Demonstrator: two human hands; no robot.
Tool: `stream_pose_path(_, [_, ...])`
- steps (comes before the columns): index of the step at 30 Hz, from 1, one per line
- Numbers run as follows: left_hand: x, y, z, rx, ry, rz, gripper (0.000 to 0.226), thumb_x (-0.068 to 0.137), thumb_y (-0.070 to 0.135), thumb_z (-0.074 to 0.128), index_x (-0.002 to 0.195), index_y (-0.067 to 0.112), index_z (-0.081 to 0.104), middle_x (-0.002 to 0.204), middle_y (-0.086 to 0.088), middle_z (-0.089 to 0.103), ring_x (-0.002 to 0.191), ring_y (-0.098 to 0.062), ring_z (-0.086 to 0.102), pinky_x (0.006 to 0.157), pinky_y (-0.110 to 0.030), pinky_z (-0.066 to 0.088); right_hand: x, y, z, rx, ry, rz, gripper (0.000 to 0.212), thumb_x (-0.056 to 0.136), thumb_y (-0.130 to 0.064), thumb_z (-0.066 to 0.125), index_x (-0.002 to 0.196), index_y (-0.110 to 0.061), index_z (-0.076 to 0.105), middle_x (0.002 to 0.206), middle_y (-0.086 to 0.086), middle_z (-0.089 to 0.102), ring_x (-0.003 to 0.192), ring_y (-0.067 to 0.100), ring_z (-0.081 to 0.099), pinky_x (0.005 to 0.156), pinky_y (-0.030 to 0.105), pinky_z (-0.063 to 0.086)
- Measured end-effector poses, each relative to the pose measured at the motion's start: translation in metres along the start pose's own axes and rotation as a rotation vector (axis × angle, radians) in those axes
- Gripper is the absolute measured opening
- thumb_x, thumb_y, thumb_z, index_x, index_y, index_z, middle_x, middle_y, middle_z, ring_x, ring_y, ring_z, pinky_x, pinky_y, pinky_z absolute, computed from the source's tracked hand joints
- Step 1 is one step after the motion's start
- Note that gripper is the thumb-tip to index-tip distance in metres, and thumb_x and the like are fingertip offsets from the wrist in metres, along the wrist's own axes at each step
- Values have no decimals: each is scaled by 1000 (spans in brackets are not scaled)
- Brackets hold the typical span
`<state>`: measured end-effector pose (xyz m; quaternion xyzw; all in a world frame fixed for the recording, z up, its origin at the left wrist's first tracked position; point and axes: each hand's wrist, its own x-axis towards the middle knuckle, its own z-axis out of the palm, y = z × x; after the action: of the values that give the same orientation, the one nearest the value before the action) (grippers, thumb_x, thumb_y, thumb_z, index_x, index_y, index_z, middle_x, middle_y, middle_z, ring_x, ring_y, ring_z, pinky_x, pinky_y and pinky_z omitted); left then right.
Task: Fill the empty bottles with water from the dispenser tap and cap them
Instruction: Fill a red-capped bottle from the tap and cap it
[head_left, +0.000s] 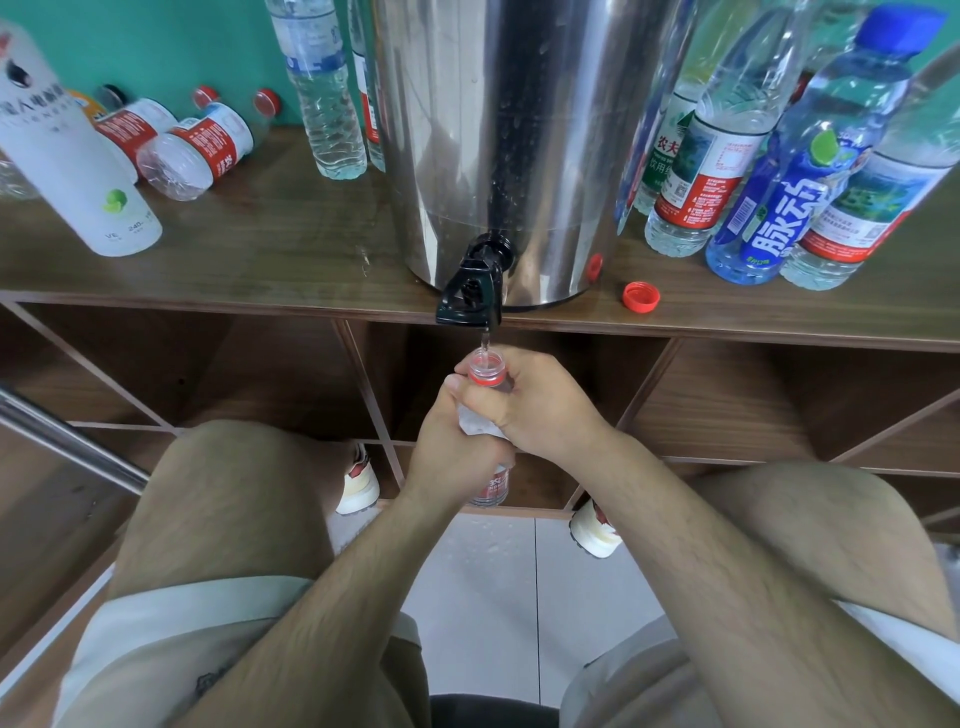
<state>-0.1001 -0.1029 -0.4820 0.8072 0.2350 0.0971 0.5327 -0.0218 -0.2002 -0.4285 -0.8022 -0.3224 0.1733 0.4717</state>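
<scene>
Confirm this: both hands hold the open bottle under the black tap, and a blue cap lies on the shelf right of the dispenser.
Wrong colour: the head view shows a red cap, not blue, on the shelf right of the dispenser. The left hand and right hand do hold the open bottle under the black tap.

We are wearing khaki shorts (156, 665) with a paler band running along each hem, and a small dark print (208, 680) is showing on the left leg. We are also wearing cream-white trainers, the left shoe (358, 483) and the right shoe (595, 535) each carrying a red panel. Our hairy forearms (332, 597) are showing bare, as are the left hand (447, 447) and the right hand (530, 405).
</scene>
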Motion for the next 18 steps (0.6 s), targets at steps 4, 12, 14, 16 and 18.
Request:
stream_pose_path(4, [0,-2,0,-49,-1,-18,49,75,3,79,110,31,60,85,19,67,86,22,59,53,0,43,0,1,1,1,4,1,20,95,-47,72,96,-27,75,87,-9,74,87,8,71,86,39,59])
stream_pose_path(12, [-4,5,3,-30,26,-8,24,75,32,64,90,46,51,87,53,55,88,35,48,57,8,35,1,2,1,2,-3,4,19,95,-46,72,97,-28,75,86,-9,74,87,9,71,86,40,60])
stream_pose_path(14, [-4,3,3,-34,16,-4,32,79,22,70,91,45,52,88,48,58,90,31,51,58,8,36,1,1,1,-4,-5,4,19,95,-47,72,98,-28,75,87,-10,73,87,7,70,86,38,59])
stream_pose_path(16, [-3,1,2,-44,16,-19,36,80,16,71,91,45,52,85,34,64,89,17,60,56,5,39,1,1,1,-2,-5,4,20,95,-46,72,98,-27,75,86,-11,73,87,7,70,86,38,59])
stream_pose_path(18, [-2,0,1,-58,13,-13,41,81,10,75,97,42,55,84,27,66,89,15,61,56,4,41,1,0,1,-1,-6,3,20,95,-45,72,97,-26,75,86,-9,73,87,9,70,86,39,59])
